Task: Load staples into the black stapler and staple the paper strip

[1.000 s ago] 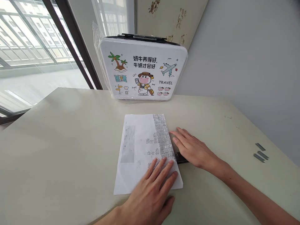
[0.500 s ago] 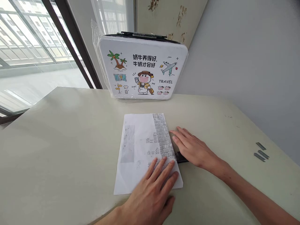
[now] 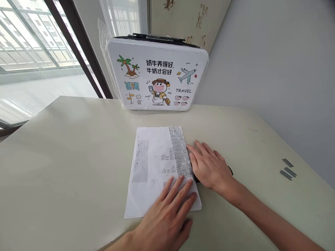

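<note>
A printed sheet of paper (image 3: 151, 164) lies on the table, with dense rows of metal staples (image 3: 181, 153) down its right side. My left hand (image 3: 167, 212) rests on the lower right part of the sheet, fingers spread. Flat over a black stapler (image 3: 195, 178) at the paper's right edge lies my right hand (image 3: 206, 165), its fingers stretched out toward the upper left. Most of the stapler is hidden beneath the palm; only small dark parts show on either side.
Behind the sheet stands a white cartoon-printed case (image 3: 159, 73) in clear plastic wrap. Several grey staple strips (image 3: 288, 169) lie at the right on the pale table (image 3: 65, 167). A grey wall (image 3: 274, 59) is at the right, a window (image 3: 31, 52) at the left.
My right hand has shifted slightly left and lies more fully over the stapler, whose rear end now shows past the hand. The view has moved a little; my left hand stays on the paper.
</note>
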The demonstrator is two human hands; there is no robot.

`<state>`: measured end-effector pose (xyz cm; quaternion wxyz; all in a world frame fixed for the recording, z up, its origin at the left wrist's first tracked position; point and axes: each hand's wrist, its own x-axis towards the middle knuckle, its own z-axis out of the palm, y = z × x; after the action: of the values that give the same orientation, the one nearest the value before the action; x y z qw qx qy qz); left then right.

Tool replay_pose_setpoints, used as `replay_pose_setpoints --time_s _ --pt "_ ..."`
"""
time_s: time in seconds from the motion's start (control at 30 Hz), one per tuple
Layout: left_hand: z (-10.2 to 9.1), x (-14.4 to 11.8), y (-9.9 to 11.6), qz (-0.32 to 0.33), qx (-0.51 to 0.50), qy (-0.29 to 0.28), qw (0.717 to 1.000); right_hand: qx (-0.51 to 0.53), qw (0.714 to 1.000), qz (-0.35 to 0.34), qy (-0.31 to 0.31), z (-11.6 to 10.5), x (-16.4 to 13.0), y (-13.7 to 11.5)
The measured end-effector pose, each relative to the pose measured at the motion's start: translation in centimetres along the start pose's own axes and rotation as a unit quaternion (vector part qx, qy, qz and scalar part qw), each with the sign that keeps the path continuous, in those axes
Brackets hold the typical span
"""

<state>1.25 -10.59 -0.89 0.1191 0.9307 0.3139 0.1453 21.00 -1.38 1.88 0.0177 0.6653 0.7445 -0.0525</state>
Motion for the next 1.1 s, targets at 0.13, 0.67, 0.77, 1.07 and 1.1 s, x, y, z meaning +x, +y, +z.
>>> replay_pose_setpoints --time_s 0.13,0.67,0.77,1.07,1.1 --pt "-0.2 0.1 -0.1 -0.002 -0.004 0.002 1.0 -0.016 0.999 -0.013 0.025 0.6 0.0 -0.3" --pt "-0.4 -0.6 -0.5 -0.003 -0.004 0.031 0.999 0.307 0.942 -0.137 -0.009 -1.6 -2.0 6.1" --pt "-1.4 -1.8 -2.0 -0.03 0.029 0.049 0.998 0.295 0.939 -0.176 -0.022 -1.2 -3.6 8.6" --pt "-4.0 -7.3 -7.9 -0.156 0.078 0.084 0.981 0.285 0.955 -0.056 0.059 0.2 -6.4 13.6" --pt "-4.0 -7.5 -8.2 -0.156 0.078 0.083 0.981 0.285 0.955 -0.036 0.069 0.5 -6.8 14.3"
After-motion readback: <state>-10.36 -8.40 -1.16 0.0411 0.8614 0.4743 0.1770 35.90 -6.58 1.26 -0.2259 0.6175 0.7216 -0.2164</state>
